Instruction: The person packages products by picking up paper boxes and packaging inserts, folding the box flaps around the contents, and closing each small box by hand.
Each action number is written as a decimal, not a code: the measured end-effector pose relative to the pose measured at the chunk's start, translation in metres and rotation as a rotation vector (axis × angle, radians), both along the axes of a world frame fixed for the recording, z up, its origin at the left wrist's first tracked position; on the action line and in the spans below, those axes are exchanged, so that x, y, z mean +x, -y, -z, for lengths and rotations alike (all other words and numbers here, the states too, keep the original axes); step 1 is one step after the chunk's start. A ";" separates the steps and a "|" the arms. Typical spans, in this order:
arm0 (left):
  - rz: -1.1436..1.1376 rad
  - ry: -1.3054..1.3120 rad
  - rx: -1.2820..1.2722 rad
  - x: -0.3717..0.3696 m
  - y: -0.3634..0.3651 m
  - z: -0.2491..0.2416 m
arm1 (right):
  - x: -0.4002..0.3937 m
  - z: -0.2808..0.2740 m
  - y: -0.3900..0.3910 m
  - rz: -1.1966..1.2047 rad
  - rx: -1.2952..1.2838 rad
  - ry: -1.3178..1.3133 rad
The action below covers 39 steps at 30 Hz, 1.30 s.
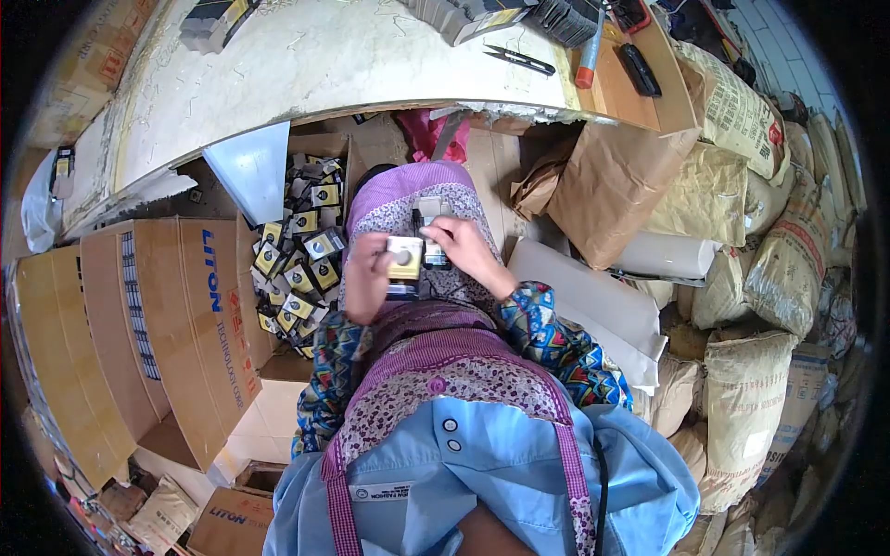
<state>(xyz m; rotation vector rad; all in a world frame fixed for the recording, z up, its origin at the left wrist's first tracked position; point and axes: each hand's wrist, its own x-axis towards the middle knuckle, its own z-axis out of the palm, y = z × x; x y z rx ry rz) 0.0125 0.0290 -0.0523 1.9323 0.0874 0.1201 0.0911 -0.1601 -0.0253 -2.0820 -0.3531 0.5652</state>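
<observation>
My left hand [368,275] grips a small pale yellow square part with a round white centre [405,257] over my lap. My right hand [466,248] meets it from the right, fingers closed on a small dark part [434,252] pressed against the yellow one. Both hands sit above the purple patterned cloth [408,195] covering my knees. More small pieces lie on my lap under the hands, partly hidden.
An open carton [298,264] of several yellow-and-black packaged parts stands left of my knees, beside LITON boxes [199,324]. A worktable [306,65] ahead carries scissors [519,59], a red-handled tool [588,57] and stacked parts. Paper sacks [742,278] pile up on the right.
</observation>
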 end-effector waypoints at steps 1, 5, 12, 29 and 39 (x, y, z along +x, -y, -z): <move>-0.161 -0.072 -0.109 -0.002 -0.008 -0.017 | 0.000 0.002 -0.001 -0.003 0.001 0.002; -0.400 -0.014 0.024 -0.006 -0.062 -0.044 | -0.005 0.019 -0.008 -0.263 -0.660 0.683; -0.561 -0.035 0.497 -0.006 -0.070 -0.047 | -0.004 -0.004 -0.002 -0.042 -0.529 0.546; -0.041 0.166 0.403 0.015 0.044 -0.048 | -0.018 -0.016 -0.008 0.089 0.301 -0.160; -0.039 -0.072 -0.465 0.014 0.036 -0.024 | -0.019 -0.014 -0.016 0.361 0.565 -0.194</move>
